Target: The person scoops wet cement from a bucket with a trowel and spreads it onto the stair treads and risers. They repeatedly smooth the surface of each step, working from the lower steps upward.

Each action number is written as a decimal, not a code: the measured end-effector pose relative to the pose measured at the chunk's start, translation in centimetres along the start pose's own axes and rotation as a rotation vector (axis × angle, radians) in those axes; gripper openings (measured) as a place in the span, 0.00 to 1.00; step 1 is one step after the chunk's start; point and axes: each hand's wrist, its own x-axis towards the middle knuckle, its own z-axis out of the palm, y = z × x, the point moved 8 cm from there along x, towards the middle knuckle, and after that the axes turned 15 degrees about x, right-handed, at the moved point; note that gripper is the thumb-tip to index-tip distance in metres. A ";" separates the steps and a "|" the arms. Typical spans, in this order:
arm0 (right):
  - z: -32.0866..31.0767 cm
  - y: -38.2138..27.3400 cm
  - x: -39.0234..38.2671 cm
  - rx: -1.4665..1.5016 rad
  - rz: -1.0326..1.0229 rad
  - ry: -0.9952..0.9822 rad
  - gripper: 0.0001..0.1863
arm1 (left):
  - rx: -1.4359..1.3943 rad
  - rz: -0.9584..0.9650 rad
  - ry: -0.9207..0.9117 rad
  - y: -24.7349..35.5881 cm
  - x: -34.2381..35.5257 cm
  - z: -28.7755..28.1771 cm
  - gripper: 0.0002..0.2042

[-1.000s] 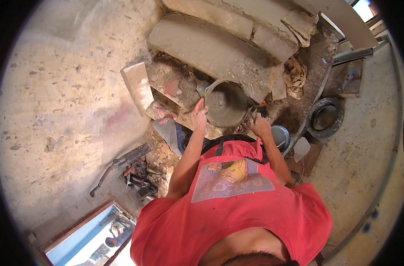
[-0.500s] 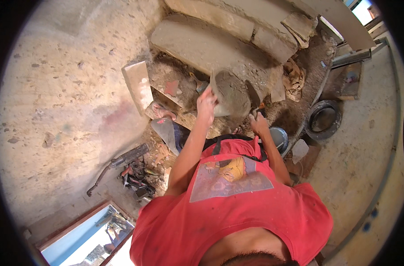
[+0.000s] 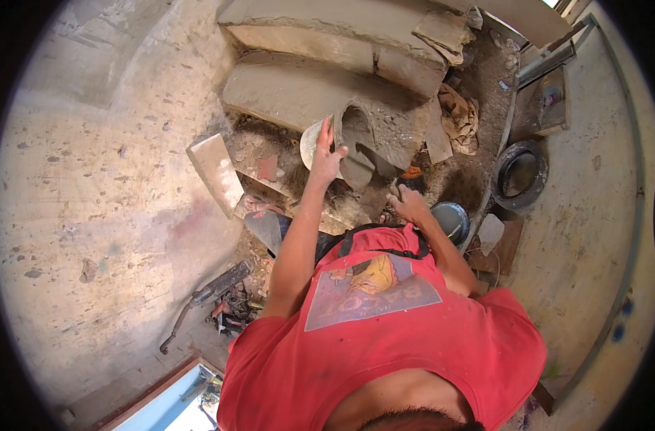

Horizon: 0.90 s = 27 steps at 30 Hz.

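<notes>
A pale bucket (image 3: 309,144) is tipped over on its side at the foot of the concrete steps, its mouth turned to the right. Grey mortar coats the inside. My left hand (image 3: 325,159) grips the bucket near its rim, fingers laid along the wall and thumb apart. In my closed right hand (image 3: 411,205) is the handle of a trowel (image 3: 376,161). Its dark blade reaches left to the bucket's mouth; whether it touches the mortar I cannot tell. Just beyond my right hand lies an orange-bristled brush (image 3: 411,173).
Concrete steps (image 3: 291,90) rise ahead. A slab (image 3: 217,174) leans by the left wall. To the right are a blue-grey bucket (image 3: 449,221), a black round tub (image 3: 520,174) and a crumpled paper sack (image 3: 458,118). Tools (image 3: 232,310) lie in a heap behind left.
The bucket has tipped further over, its mouth swinging to the right. My left hand has moved down its side. The trowel blade has dropped from beside the rim to the mouth.
</notes>
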 end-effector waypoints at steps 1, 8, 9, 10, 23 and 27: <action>-0.9 -0.5 0.3 -0.053 -0.012 0.048 0.29 | -0.102 0.003 -0.016 -0.3 0.6 -0.3 0.42; -7.8 -6.9 5.6 -0.411 -0.316 0.178 0.24 | 0.323 0.098 0.157 0.5 4.8 -0.5 0.35; -8.5 -8.3 6.7 -0.438 -0.407 0.178 0.23 | 0.366 0.102 0.193 0.8 5.1 -0.2 0.36; -9.3 -9.3 8.6 -0.496 -0.418 0.168 0.23 | 0.408 0.103 0.227 1.1 5.3 -0.1 0.36; -8.8 -7.8 18.1 -0.587 -0.371 -0.049 0.27 | 0.416 0.083 0.283 1.7 4.7 -0.1 0.38; -5.8 -4.9 17.6 -0.490 -0.196 -0.237 0.32 | 0.482 0.117 0.297 1.6 4.4 -0.2 0.38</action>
